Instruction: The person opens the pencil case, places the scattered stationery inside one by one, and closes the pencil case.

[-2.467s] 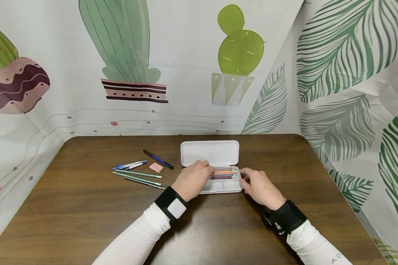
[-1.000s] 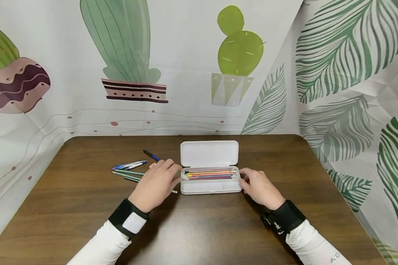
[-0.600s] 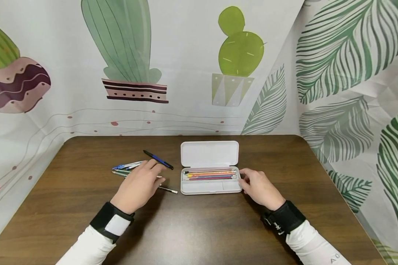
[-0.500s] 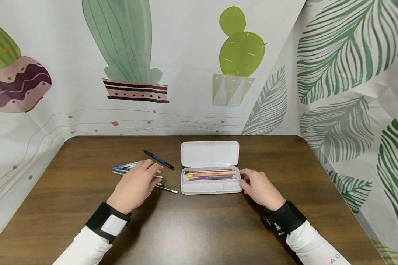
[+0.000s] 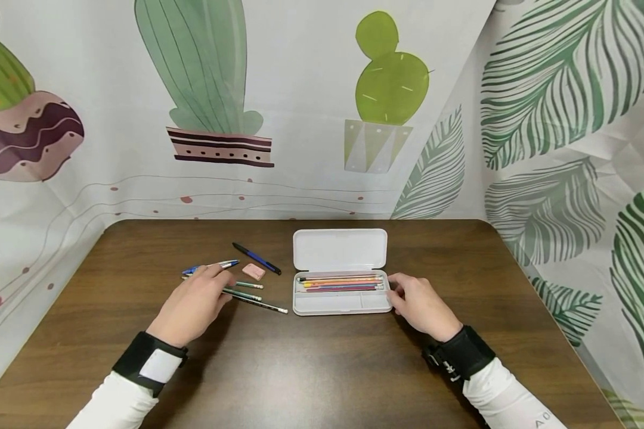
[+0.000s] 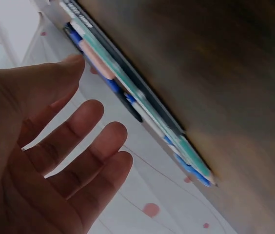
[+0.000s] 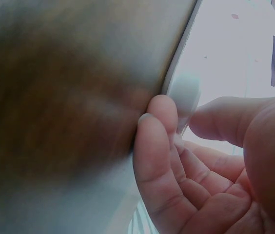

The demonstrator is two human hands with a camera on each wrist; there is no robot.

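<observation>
A white pencil case [image 5: 327, 302] stands open on the table with several coloured pencils [image 5: 340, 283] in its rear compartment. My right hand [image 5: 424, 307] grips the case's right end between thumb and fingers; the case end [image 7: 184, 95] shows between them in the right wrist view. Farther left, my left hand [image 5: 190, 304] hovers over green pencils [image 5: 249, 285] and a black patterned pencil [image 5: 268, 306], covering their left parts. Its fingers [image 6: 110, 139] are spread and loosely bent in the left wrist view, with nothing between them and the green pencil [image 6: 113, 66] apart from the thumb.
Behind the pencils lie a pink eraser [image 5: 254, 272], a dark blue pen [image 5: 257, 258] and blue-and-white pens [image 5: 229, 264] partly behind the left hand. The case's lid [image 5: 339, 249] is tipped back. A printed cloth [image 5: 311, 196] hangs along the table's far edge.
My left hand has left the pencil case and travelled left to the loose pencils, uncovering the coloured pencils, then the eraser. The right hand has stayed at the case's right end.
</observation>
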